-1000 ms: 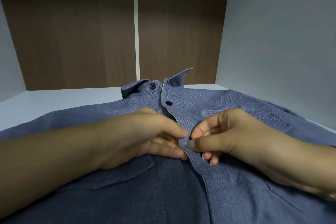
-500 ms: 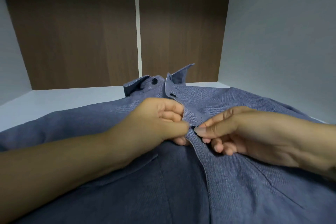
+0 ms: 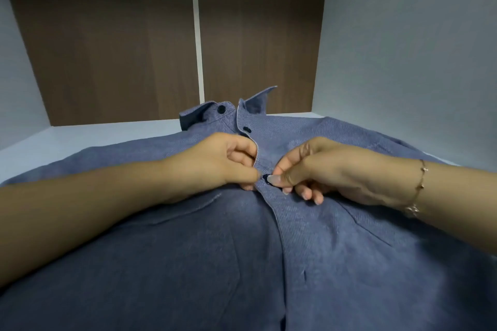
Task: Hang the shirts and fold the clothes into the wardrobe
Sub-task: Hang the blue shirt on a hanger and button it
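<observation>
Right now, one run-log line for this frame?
step: buttoning | shirt: flat | left hand: pinches placket | right hand: pinches button

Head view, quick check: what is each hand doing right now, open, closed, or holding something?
Left hand: closed, fingers pinching the shirt placket edge.
Right hand: closed, fingers pinching the placket at a dark button.
</observation>
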Motion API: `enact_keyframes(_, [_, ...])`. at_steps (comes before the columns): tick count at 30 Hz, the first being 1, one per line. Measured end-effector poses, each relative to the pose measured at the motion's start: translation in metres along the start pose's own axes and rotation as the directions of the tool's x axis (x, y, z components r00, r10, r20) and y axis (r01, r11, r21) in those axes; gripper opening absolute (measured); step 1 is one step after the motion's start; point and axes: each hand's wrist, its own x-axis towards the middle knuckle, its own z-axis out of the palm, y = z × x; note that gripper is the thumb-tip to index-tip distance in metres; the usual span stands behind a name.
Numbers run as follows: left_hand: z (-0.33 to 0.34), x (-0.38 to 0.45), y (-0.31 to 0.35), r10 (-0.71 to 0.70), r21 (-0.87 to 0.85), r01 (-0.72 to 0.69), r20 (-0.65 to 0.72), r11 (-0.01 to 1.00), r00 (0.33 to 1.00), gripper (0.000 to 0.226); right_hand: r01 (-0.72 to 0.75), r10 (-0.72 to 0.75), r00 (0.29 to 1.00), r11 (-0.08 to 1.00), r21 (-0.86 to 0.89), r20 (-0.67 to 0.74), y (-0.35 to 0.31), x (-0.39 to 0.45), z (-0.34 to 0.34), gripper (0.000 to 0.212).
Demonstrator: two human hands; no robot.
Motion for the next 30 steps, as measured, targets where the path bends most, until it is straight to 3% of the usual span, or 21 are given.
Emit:
enact_keyframes(5, [-0.002,0.000,0.007,-0.115,0.121,0.116,-0.014,0.986,0.993,0.016,0.075,-0.075,0.997,0.995,-0.062,0.009,0.003,0.004,0.000,0.009])
enact_keyframes(9, [0.007,-0.016,0.025,-0.201,0.242,0.238,-0.170,0.941,0.965,0.022,0.163,-0.174,0.983,0.974,-0.156,-0.056,0.005,-0.007,0.001,0.011])
enact_keyframes(11, [0.013,-0.037,0.036,-0.164,0.390,0.271,-0.284,0.880,0.944,0.029,0.276,-0.292,0.951,0.949,-0.150,-0.101,0.012,-0.023,-0.002,0.007])
enact_keyframes(13, [0.026,-0.071,0.047,0.014,0.537,0.220,-0.397,0.814,0.918,0.026,0.467,-0.493,0.853,0.868,-0.167,-0.174,0.026,-0.050,0.000,0.005])
enact_keyframes(16, [0.063,-0.128,0.057,0.315,0.661,0.104,-0.483,0.744,0.817,0.016,0.670,-0.726,0.630,0.688,-0.279,-0.276,0.059,-0.096,0.021,0.011])
enact_keyframes(19, [0.105,-0.158,0.048,0.299,0.534,0.102,-0.611,0.840,0.734,0.014,0.589,-0.742,0.548,0.670,-0.452,-0.386,0.088,-0.117,0.052,0.026])
enact_keyframes(24, [0.137,-0.158,0.022,0.203,0.386,0.170,-0.752,0.907,0.628,0.016,0.456,-0.684,0.489,0.729,-0.510,-0.541,0.097,-0.099,0.084,0.050])
enact_keyframes(27, [0.138,-0.153,0.019,0.222,0.363,0.129,-0.775,0.923,0.592,0.018,0.393,-0.652,0.419,0.758,-0.521,-0.632,0.094,-0.093,0.100,0.044])
enact_keyframes(30, [0.140,-0.147,0.017,0.256,0.391,0.109,-0.763,0.914,0.594,0.016,0.446,-0.597,0.407,0.791,-0.420,-0.692,0.099,-0.092,0.103,0.033])
